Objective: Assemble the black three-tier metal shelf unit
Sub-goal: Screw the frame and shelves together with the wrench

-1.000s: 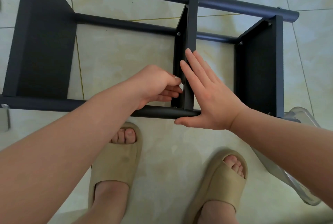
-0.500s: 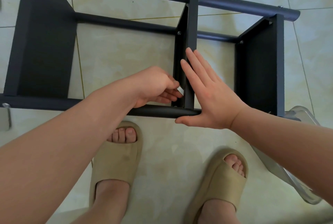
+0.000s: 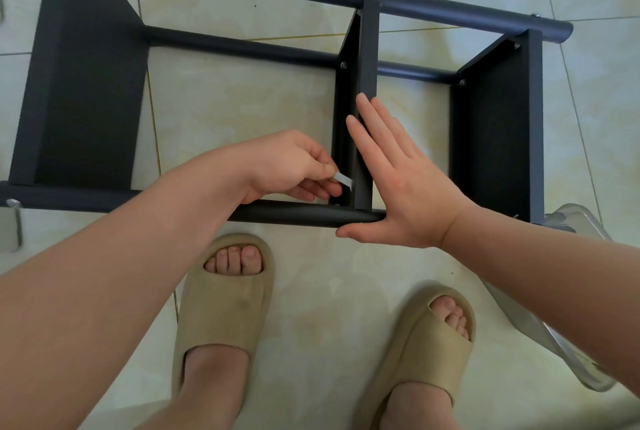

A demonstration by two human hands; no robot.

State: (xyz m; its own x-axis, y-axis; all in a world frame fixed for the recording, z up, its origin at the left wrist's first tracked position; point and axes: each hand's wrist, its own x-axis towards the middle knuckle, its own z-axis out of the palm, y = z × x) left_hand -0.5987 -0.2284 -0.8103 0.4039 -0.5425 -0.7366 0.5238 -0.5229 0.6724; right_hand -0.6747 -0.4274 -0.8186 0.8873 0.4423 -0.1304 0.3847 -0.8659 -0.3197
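The black shelf unit (image 3: 86, 90) lies on its side on the tiled floor, its three panels joined by round black tubes. My left hand (image 3: 287, 166) pinches a small silver wrench (image 3: 343, 180) at the corner where the middle panel (image 3: 363, 59) meets the near tube (image 3: 298, 213). My right hand (image 3: 398, 177) presses flat with straight fingers against the right face of that middle panel, its thumb below the near tube. The screw under the tool is hidden.
My two feet in beige slippers (image 3: 225, 305) stand just below the near tube. A clear plastic piece (image 3: 554, 325) lies on the floor at the right. A small metal part (image 3: 14, 222) sits at the left edge by the tube end.
My left hand has turned slightly, so more of the silver wrench shows. The right hand and the shelf unit stay in place.
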